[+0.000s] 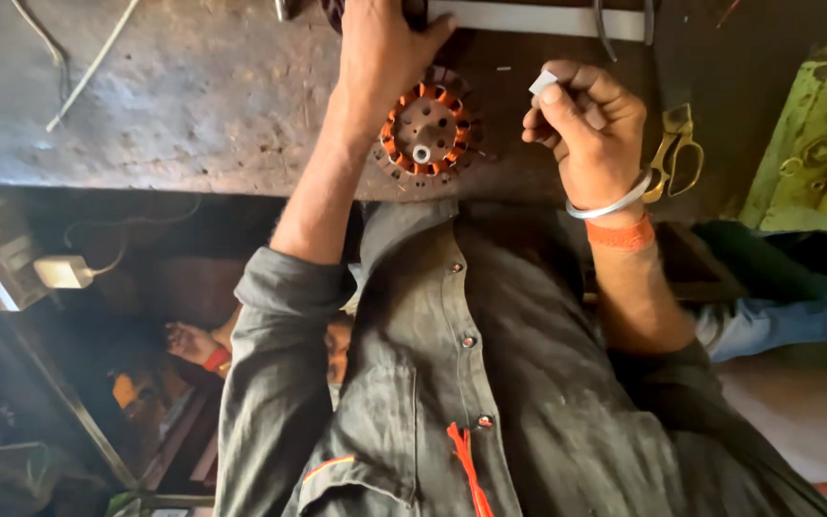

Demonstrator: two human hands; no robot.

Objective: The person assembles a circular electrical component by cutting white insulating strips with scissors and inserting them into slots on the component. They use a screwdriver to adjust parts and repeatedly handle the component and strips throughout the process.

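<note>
The left hand [380, 48] lay flat and open on the worn bench [174, 105], touching the long grey strip [538, 19] at the far edge. Just beside its wrist sat a round motor part [428, 126] wound with orange wire. The right hand [591, 129] was closed, pinching a small white piece [543, 81] between thumb and fingers. Yellow-handled scissors [674, 153] lay near that wrist. Thin white wires [88, 67] trailed across the bench, well apart.
</note>
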